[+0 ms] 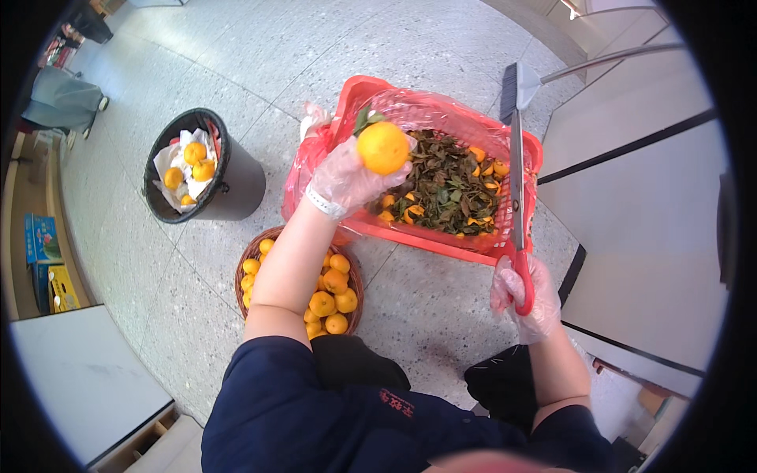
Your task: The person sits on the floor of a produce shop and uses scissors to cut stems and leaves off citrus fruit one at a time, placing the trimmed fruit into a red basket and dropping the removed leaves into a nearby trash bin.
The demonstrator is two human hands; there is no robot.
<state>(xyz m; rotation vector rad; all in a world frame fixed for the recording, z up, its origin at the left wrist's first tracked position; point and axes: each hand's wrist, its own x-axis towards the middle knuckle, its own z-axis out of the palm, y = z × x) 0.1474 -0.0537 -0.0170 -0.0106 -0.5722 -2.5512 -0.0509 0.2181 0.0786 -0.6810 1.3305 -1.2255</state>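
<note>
In a clear plastic glove, my left hand (353, 177) holds up an orange citrus fruit (383, 148) with green leaves at its far side. My right hand (529, 298), gloved too, grips the red handle of long scissors (518, 195), whose blades point away from me. Below and between the hands stands a red plastic basket (426, 241) partly lined with clear red film. Dark leaves (446, 183) and pieces of orange peel or fruit lie in it. Under my left forearm, a round wicker basket (358, 278) holds several orange citrus fruits (322, 303).
A dark bin (239, 177) at the left holds white paper and several orange fruits. A broom (528, 84) lies or leans beyond the red basket. Cabinet panels (639, 236) bound the right side. At the upper left is another person (65, 97). Boxes (44, 239) stand on a left shelf.
</note>
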